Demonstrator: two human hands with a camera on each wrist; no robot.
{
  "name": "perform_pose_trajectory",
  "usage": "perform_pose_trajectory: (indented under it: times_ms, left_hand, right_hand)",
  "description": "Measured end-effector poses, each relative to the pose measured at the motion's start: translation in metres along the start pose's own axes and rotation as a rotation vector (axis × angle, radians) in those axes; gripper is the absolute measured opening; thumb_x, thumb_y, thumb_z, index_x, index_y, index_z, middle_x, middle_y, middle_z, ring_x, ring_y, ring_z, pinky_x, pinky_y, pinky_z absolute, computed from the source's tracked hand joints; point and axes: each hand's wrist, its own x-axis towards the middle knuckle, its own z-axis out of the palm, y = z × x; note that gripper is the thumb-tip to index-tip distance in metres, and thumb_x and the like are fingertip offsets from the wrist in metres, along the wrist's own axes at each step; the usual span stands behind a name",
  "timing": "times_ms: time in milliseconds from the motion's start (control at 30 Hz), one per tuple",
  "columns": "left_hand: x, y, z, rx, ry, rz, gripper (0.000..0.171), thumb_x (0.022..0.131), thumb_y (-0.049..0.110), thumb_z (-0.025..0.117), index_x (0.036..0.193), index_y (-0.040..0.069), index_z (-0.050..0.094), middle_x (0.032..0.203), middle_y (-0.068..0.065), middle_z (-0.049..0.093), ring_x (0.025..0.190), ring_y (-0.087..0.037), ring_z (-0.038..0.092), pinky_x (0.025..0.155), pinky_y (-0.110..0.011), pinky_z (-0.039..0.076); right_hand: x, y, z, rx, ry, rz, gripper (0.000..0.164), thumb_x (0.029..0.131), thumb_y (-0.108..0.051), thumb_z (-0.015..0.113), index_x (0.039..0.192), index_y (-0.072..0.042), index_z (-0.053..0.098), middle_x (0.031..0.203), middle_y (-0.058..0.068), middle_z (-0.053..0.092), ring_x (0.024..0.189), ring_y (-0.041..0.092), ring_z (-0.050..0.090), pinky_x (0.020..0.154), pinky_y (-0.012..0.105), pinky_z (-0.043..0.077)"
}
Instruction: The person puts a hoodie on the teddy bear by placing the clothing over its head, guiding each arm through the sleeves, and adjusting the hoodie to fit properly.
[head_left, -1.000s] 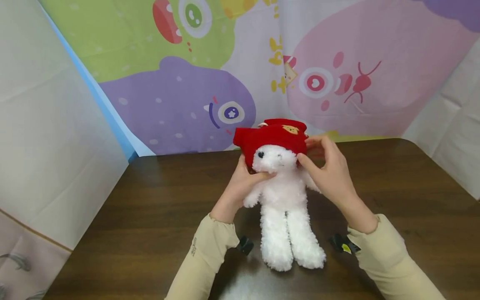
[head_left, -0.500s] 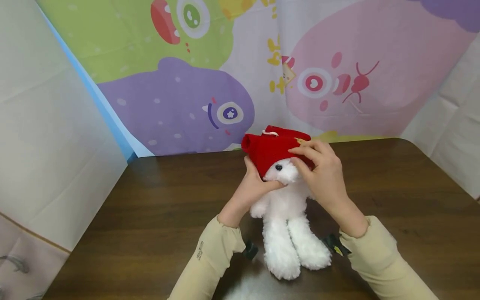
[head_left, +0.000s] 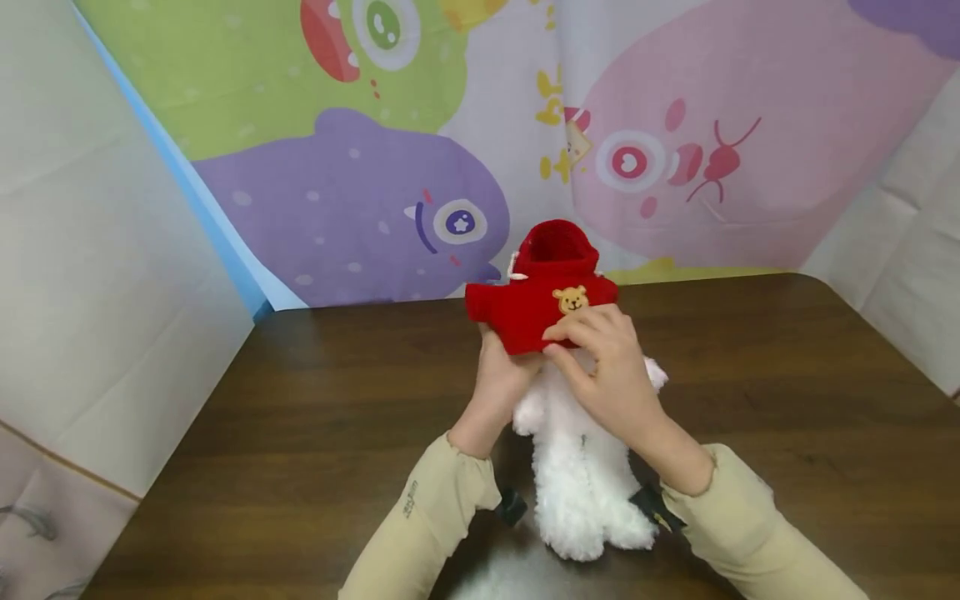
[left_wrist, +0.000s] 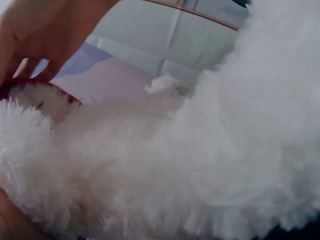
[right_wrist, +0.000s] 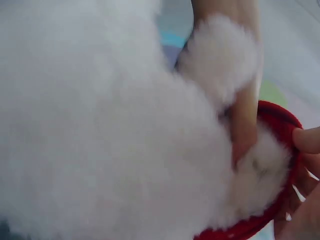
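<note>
A small red hoodie [head_left: 517, 315] with a bear-face patch covers the head of a white fluffy stuffed animal [head_left: 573, 483], hiding its face in the head view. My left hand [head_left: 504, 383] grips the toy around its neck from the left, partly under the hem. At the front of the hem, my right hand [head_left: 611, 375] pinches the fabric between thumb and fingers. The right wrist view shows the hoodie's rim [right_wrist: 295, 162] held out around the toy's muzzle. White fur [left_wrist: 220, 150] fills most of the left wrist view.
The toy's legs extend toward me over a dark wooden table [head_left: 337, 433]. A cartoon-print cloth [head_left: 360, 225] hangs behind the table, with pale panels [head_left: 127, 208] on both sides. Dark wrist-camera mounts [head_left: 512, 506] sit by the cuffs.
The hoodie has come down over the toy's eyes, and its hood now stands up with the bear patch facing me. My right hand has moved left and down, from the hoodie's side to its front hem.
</note>
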Motion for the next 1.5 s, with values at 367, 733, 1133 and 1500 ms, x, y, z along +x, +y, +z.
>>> perform_pose_trajectory:
  times_ms: [367,733,1133,1500]
  left_hand:
    - [-0.006,-0.005,-0.009,-0.040,0.176,0.029,0.062,0.072,0.009,0.069,0.125,0.004,0.038,0.114,-0.013,0.057,0.104,-0.024,0.054,0.089,-0.035,0.045]
    - [0.002,-0.004,-0.015,-0.003,0.041,0.080,0.054,0.073,0.005,0.066,0.121,-0.001,0.043,0.114,-0.016,0.056,0.104,-0.026,0.055,0.090,-0.032,0.044]
    - [0.005,0.008,-0.027,-0.017,-0.107,0.168,0.072,0.068,0.006,0.068,0.128,-0.002,0.029,0.126,-0.016,0.044,0.116,-0.026,0.045,0.098,-0.041,0.038]
    - [0.006,0.014,-0.029,0.001,-0.249,0.190,0.069,0.077,0.006,0.066,0.133,0.003,0.026,0.131,-0.012,0.041,0.119,-0.024,0.044,0.098,-0.038,0.040]
  right_hand:
    - [-0.004,-0.008,-0.003,-0.084,-0.248,-0.057,0.015,0.077,-0.016,0.071,0.090,-0.011,0.068,0.090,0.000,0.065,0.084,0.014,0.056,0.075,0.032,0.047]
    - [0.002,-0.002,-0.019,0.096,-0.364,0.024,0.017,0.076,-0.012,0.072,0.093,-0.013,0.069,0.089,-0.005,0.065,0.079,0.007,0.052,0.064,0.023,0.049]
    - [0.013,0.013,-0.045,0.223,-0.039,0.293,0.058,0.073,-0.011,0.074,0.124,-0.007,0.045,0.116,0.003,0.047,0.101,0.013,0.045,0.081,0.021,0.044]
    - [0.012,0.034,-0.028,0.414,-0.224,0.528,0.090,0.073,-0.015,0.073,0.137,-0.017,0.009,0.132,0.006,0.032,0.119,0.021,0.035,0.081,0.031,0.050]
